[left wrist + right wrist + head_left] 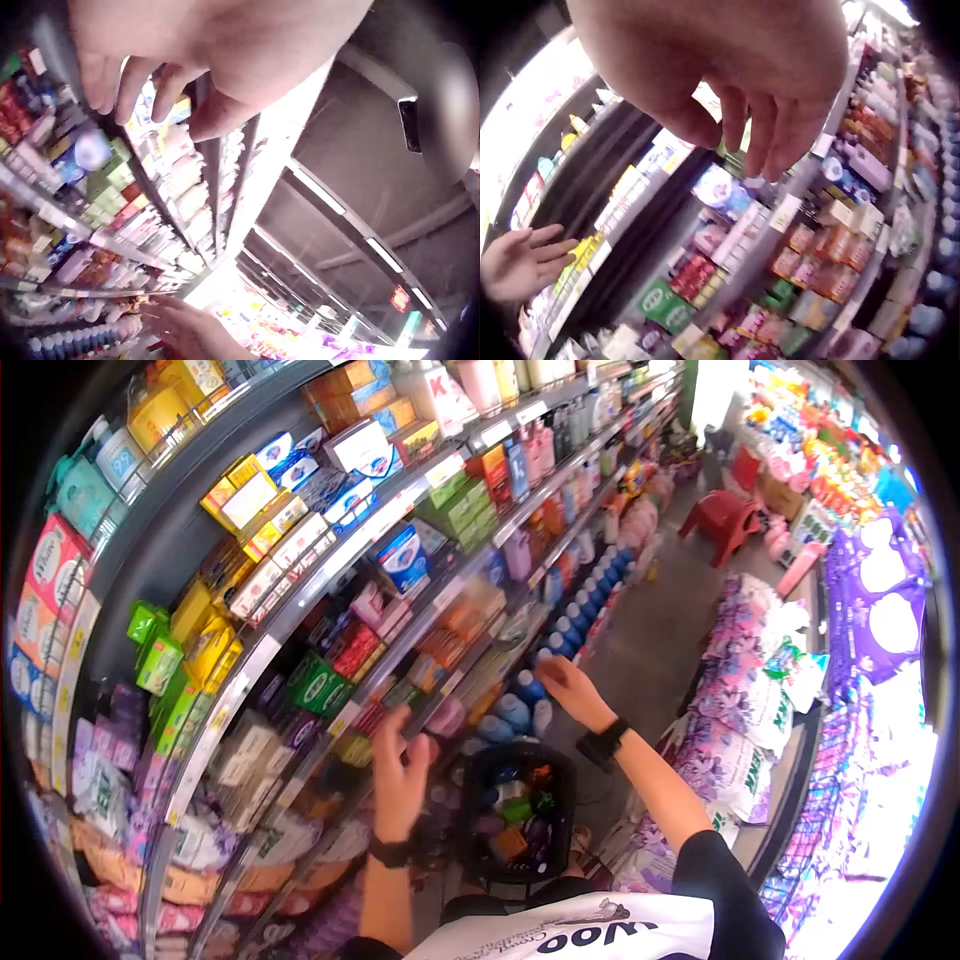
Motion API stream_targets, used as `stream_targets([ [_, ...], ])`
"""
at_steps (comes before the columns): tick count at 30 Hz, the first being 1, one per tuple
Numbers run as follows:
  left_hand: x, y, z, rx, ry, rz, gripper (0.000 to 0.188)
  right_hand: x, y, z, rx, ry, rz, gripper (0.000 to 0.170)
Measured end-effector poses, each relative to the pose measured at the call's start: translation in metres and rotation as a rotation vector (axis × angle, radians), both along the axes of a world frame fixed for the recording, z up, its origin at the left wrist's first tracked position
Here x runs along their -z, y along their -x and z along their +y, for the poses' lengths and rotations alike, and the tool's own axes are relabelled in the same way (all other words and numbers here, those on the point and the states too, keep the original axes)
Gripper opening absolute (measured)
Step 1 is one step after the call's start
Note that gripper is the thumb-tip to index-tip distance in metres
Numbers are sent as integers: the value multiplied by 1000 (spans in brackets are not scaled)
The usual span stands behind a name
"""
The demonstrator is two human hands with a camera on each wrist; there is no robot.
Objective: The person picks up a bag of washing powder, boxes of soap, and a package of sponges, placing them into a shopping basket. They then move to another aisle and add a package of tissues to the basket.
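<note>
My left hand (400,775) is raised before the shelves with nothing in it, its fingers apart and loosely bent. To the right, my right hand (572,692) reaches forward over the aisle, also holding nothing; its fingers hang loosely in the right wrist view. Below and between the hands stands a black shopping basket (568,810) with several packages inside, among them a green one (517,809). Nearest the hands are shelves of boxed soaps, including a green box (320,685) and a blue-and-white pack (404,559). Blue-capped bottles (570,628) line the lowest level beyond the right hand.
Long tiered shelves (330,565) with price-tag rails run along the left. Stacked purple floral bags (735,690) border the aisle on the right. Further along the grey floor (655,620) stands a red plastic stool (722,520). Pump bottles (118,455) fill the top shelf.
</note>
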State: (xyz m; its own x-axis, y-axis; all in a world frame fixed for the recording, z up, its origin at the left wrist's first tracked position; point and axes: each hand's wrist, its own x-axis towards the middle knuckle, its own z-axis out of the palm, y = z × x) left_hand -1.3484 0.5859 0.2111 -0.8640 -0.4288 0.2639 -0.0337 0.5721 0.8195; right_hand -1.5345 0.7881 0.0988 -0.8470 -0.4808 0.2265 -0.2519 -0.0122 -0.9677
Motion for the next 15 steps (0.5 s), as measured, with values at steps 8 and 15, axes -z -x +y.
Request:
stream_targets([
  [8,31,-59,61,-59,-83,-201,42,130,-103,110,-81,-136,-528,21],
  [15,20,-94,64,-75,-134,-79,34,116,-149,87,-122,-216,-561,20],
])
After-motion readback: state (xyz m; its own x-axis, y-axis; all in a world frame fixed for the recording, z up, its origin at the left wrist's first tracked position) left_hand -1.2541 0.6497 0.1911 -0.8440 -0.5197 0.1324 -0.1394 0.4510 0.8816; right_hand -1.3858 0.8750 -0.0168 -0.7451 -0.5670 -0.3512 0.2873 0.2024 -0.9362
